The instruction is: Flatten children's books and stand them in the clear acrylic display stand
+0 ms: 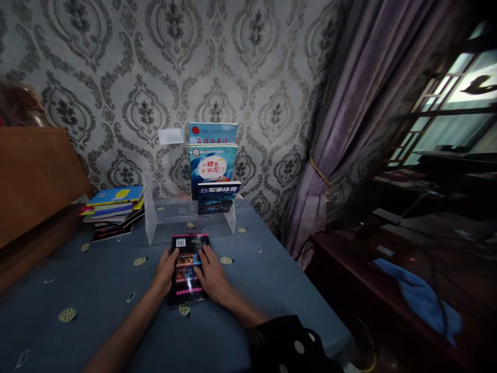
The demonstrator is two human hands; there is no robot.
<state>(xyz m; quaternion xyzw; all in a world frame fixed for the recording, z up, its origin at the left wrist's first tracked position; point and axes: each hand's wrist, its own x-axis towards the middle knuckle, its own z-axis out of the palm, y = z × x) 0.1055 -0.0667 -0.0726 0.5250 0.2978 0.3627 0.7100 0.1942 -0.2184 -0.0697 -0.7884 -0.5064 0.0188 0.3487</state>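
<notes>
A black book (pixel 189 295) with a pink band, a barcode and rows of small colour pictures lies face down on the table in front of me. My left hand (pixel 166 269) grips its left edge, the thumb on the cover and the other fingers partly hidden at the side. Spread across the right part of the cover is my right hand (pixel 213 274), its fingers stretched out. Just beyond stands a clear acrylic rack (pixel 150 217). On its right side, a dark blue magazine (pixel 217 199), a light blue picture book (pixel 213 166) and another blue book (pixel 213 132) stand upright in steps.
A stack of books (pixel 114 202) lies at the back left, near a brown wooden panel (pixel 39 176). A blue patterned cloth (pixel 93 280) covers the table. To the right are a purple curtain (pixel 330 134) and a dark red surface with a blue cloth (pixel 419 295).
</notes>
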